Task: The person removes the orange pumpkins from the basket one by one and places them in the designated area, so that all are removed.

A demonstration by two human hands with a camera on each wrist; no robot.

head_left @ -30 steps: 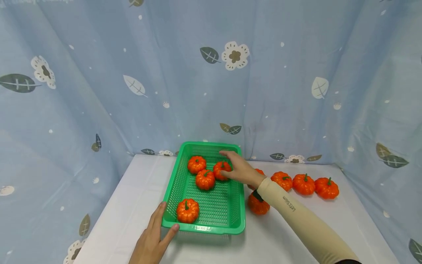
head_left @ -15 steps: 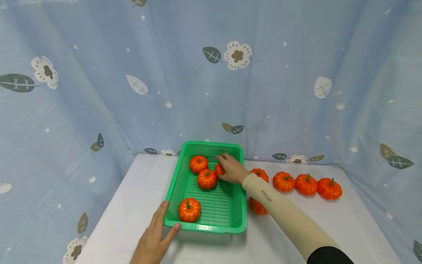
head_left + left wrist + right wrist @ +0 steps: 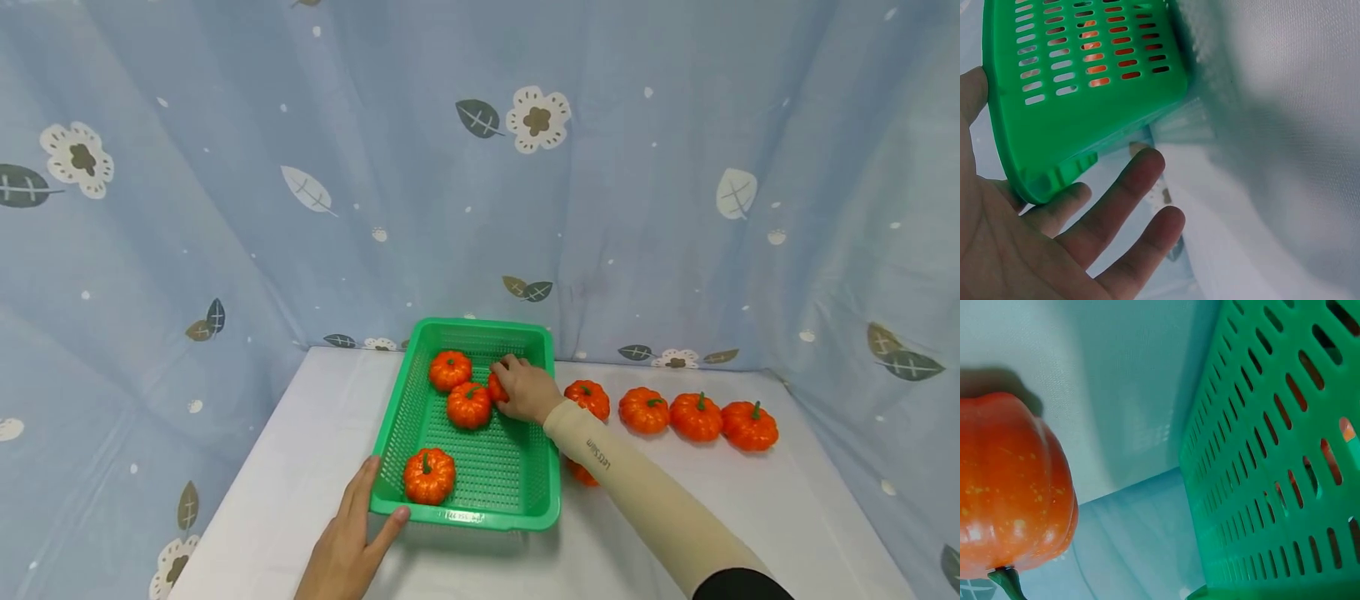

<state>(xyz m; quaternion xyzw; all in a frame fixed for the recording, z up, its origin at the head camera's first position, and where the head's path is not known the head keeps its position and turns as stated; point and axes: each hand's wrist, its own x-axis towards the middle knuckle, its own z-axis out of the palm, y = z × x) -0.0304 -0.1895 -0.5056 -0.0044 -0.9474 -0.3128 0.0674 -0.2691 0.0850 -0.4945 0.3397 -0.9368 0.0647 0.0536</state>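
A green plastic basket (image 3: pixel 538 500) stands on the white table with several small orange pumpkins inside. My left hand (image 3: pixel 341 537) rests at its near left corner, the thumb on the front rim and the fingers along the left side. In the left wrist view, this hand (image 3: pixel 1041 244) has its fingers spread beside the perforated wall. My right hand (image 3: pixel 527 390) reaches over the basket's right rim. Its curled fingers grip a pumpkin (image 3: pixel 497 388), which it partly covers. Touching or very near that one is another pumpkin (image 3: pixel 469 406); the right wrist view does not show the hand.
Right of the basket, a row of pumpkins (image 3: pixel 696 417) lies along the back of the table. One more pumpkin (image 3: pixel 582 472) is partly hidden under the right forearm. A blue patterned curtain (image 3: pixel 420 192) hangs behind the table (image 3: pixel 300 450).
My right hand's fingers have closed round the pumpkin at the right inside the basket, after being spread around it. My left hand has stayed at the basket's corner.
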